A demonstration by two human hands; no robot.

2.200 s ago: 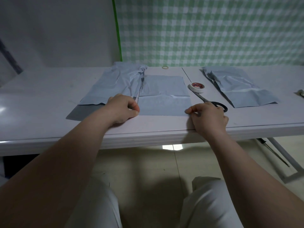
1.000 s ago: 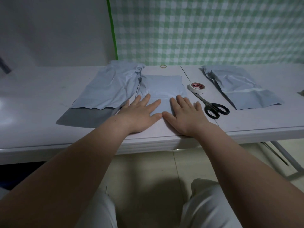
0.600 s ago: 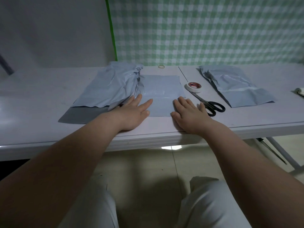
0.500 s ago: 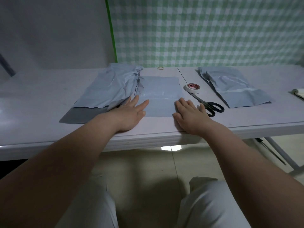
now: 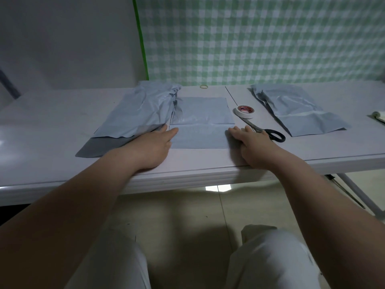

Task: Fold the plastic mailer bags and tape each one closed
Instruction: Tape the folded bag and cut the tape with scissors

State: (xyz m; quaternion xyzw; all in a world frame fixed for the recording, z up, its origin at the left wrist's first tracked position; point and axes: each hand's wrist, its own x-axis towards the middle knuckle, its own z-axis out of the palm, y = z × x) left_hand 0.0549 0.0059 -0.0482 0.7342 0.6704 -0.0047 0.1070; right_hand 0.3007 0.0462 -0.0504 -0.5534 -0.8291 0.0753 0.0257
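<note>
A grey-blue plastic mailer bag (image 5: 203,124) lies flat in the middle of the white table (image 5: 52,126), its near part folded up with a crease across it. My left hand (image 5: 155,142) lies flat at the bag's left edge, fingers straight. At the bag's right edge my right hand (image 5: 251,142) rests flat with fingers spread. A stack of crumpled mailer bags (image 5: 143,109) lies to the left. One more mailer bag (image 5: 295,111) lies to the right. A white tape roll (image 5: 245,111) sits just right of the folded bag.
Black-handled scissors (image 5: 264,131) lie beside my right hand, blades toward the tape roll. A small rubber band (image 5: 203,86) lies at the table's back edge. A pale object (image 5: 378,117) shows at the far right. A green checked cloth hangs behind.
My hands pinched the bag's near corners, then pressed flat on its middle. Since then both slid apart, each to its own side edge of the folded bag.
</note>
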